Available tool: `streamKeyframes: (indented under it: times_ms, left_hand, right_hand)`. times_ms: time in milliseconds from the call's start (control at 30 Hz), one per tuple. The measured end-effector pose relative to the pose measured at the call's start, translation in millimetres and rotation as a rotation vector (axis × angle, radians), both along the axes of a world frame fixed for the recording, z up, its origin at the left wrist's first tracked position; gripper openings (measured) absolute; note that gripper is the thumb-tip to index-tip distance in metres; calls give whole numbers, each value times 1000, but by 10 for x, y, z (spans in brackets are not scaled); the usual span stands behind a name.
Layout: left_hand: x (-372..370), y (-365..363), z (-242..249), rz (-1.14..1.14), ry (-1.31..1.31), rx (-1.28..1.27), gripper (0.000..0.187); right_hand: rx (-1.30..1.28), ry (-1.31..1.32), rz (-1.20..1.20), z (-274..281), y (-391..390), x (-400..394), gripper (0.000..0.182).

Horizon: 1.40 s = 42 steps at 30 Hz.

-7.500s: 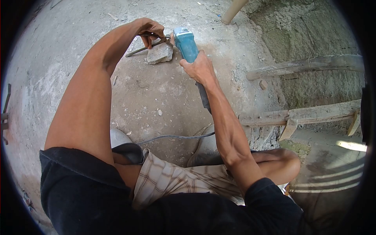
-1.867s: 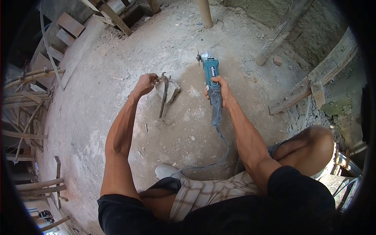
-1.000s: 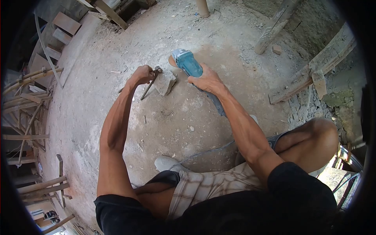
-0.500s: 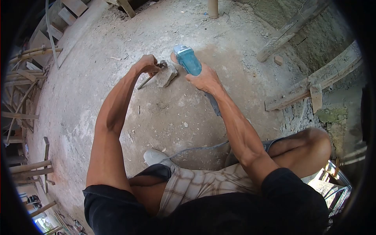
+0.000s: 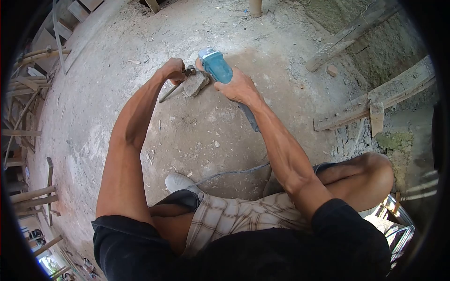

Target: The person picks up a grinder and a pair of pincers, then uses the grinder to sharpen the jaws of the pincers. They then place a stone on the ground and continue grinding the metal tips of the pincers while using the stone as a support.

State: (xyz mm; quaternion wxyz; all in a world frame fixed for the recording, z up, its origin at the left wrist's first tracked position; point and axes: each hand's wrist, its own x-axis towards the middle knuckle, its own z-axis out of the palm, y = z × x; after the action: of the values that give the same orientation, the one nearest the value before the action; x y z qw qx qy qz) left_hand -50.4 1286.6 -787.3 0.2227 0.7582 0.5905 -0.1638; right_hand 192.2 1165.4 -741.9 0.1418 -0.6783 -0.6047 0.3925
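Floor [image 5: 262, 37] fills this scene, dusty concrete running wide from the pale boot [image 5: 178, 181] up beyond the hands. On the right, a wooden rail [image 5: 342, 112] and a timber pole [image 5: 354, 40] mark the edge, with floor between them and the right forearm; stacked timbers [image 5: 28, 93] bound the far left, well apart from the left arm. Front and centre, the blue grinder [image 5: 217, 68], gripped firmly by the right hand [image 5: 240, 87], its head tilted up and leftward; any lettering on it can't be made out from this angle. Its cord [image 5: 229, 173] curves over the floor toward the boot. Now the stone [image 5: 195, 84], low on the floor between the two hands! Left hand [image 5: 173, 69] has its fingers curled down around a dark metal bar [image 5: 169, 93], slanting beside the stone. And the disc [image 5: 198, 64], just above the stone, sits right by the bar's upper end; whether they touch, I can't tell.
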Motion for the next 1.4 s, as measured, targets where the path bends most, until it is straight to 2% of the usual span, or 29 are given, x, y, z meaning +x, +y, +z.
streamKeyframes:
  times_ms: [67,100,300,700,933,1100,1400]
  left_hand:
    - [-37,12,-41,-26,-8,68,32]
    - [-44,20,-65,-19,-11,65,32]
    - [50,29,36,37,73,-31,28]
    - [11,41,74,188,-94,-207,21]
    - [6,64,83,188,-140,-226,18]
    - [19,92,47,148,-39,-173,18]
    - [3,90,51,133,-35,-186,19]
  right_hand:
    - [1,-5,3,-35,-1,-21,74]
    - [6,-10,1,-49,-1,-27,74]
    - [4,-41,19,-44,27,-25,73]
    - [15,-80,52,50,28,-53,72]
    - [14,-116,63,62,38,-83,72]
    - [4,-137,68,101,5,-113,72]
    - [14,-139,80,153,16,-148,69]
